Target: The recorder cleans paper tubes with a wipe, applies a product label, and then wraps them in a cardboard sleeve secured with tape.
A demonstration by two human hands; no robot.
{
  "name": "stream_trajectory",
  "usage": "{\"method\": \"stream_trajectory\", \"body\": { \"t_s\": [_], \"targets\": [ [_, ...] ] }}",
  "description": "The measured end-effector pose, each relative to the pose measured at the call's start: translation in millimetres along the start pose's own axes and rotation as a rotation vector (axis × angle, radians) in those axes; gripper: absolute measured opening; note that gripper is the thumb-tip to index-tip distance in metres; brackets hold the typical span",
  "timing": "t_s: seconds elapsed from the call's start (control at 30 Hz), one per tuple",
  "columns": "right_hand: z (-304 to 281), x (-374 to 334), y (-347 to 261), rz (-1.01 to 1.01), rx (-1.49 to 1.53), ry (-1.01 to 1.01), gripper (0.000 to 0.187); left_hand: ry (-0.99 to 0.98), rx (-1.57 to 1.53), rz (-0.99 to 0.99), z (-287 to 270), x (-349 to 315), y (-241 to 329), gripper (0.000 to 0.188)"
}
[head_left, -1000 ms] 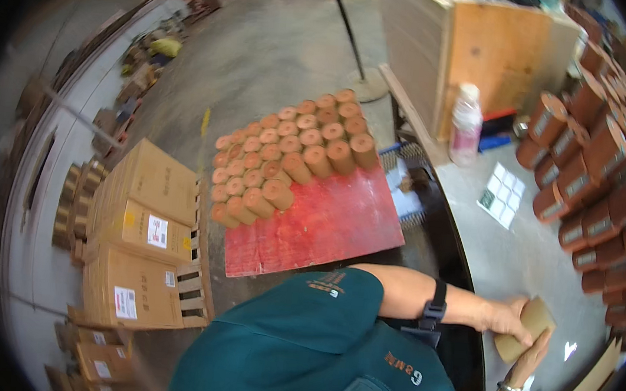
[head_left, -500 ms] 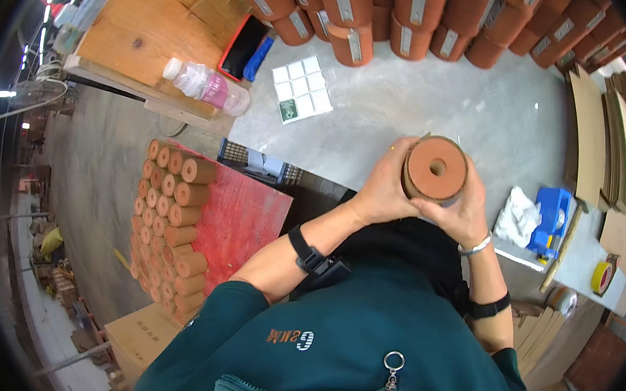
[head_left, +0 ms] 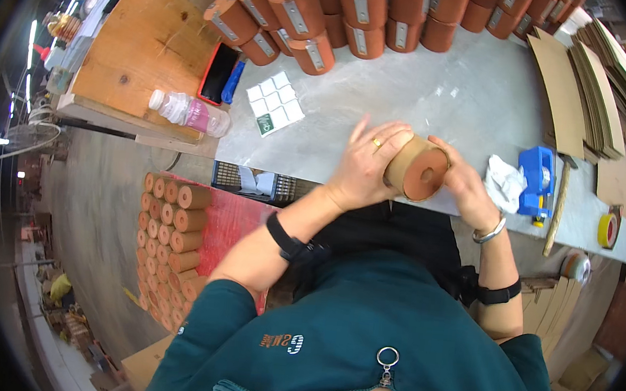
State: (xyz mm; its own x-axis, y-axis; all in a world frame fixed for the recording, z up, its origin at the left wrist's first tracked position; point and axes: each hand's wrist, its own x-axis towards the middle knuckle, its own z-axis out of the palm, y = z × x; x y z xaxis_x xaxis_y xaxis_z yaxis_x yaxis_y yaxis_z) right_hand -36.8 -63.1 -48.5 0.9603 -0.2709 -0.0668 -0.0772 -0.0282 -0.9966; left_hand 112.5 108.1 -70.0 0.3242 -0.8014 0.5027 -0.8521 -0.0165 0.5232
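Note:
A short, thick cylinder (head_left: 410,162) is held above the near edge of the grey table. Brown paper or card wraps its side, and its reddish-orange end has a round hole in the middle. My left hand (head_left: 366,164) grips the wrapped side, its fingers over the top and one finger raised. On the other side my right hand (head_left: 469,193) curves around the end's rim, fingers touching it. The cylinder lies tilted, with the holed end turned toward my right hand. The undersides of both hands are hidden.
Reddish-brown cylinders with metal strips (head_left: 366,14) stand stacked at the back. Similar wrapped cylinders (head_left: 190,219) sit on a red board (head_left: 239,226) at left. A bottle (head_left: 199,117), label sheet (head_left: 275,103), blue tape dispenser (head_left: 535,178), hammer (head_left: 559,209) and cardboard sheets (head_left: 556,94) lie around.
The cylinder has tipped from facing up to lying tilted, its holed end toward the right. My left hand has shifted onto its side, and my right hand has loosened around the end.

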Motion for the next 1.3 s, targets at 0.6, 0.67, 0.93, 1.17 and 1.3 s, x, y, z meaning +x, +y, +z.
{"method": "stream_trajectory", "body": {
  "t_s": [0.6,0.67,0.93,1.17,1.3],
  "targets": [
    [-3.5,-52.7,-0.7,-0.137,0.096,0.387,0.085,-0.232,-0.035,0.203,-20.5,47.7,53.3,0.078],
    [-6.2,-59.5,-0.9,-0.197,-0.009,0.435,0.087,-0.309,-1.163,-0.686,-4.6,47.1,70.7,0.083],
    [-26.8,-89.6,-11.4,-0.251,-0.202,0.642,0.097,-0.402,-1.188,-0.703,52.5,79.8,111.9,0.067],
    [-107.6,-126.4,0.4,-0.155,-0.755,1.213,0.026,-0.546,-1.416,-0.640,101.7,144.6,95.9,0.069],
    [-133.3,-122.9,23.8,0.111,-0.597,1.081,0.030,-0.678,-1.449,-0.575,129.2,173.0,94.2,0.066]
  ]
}}
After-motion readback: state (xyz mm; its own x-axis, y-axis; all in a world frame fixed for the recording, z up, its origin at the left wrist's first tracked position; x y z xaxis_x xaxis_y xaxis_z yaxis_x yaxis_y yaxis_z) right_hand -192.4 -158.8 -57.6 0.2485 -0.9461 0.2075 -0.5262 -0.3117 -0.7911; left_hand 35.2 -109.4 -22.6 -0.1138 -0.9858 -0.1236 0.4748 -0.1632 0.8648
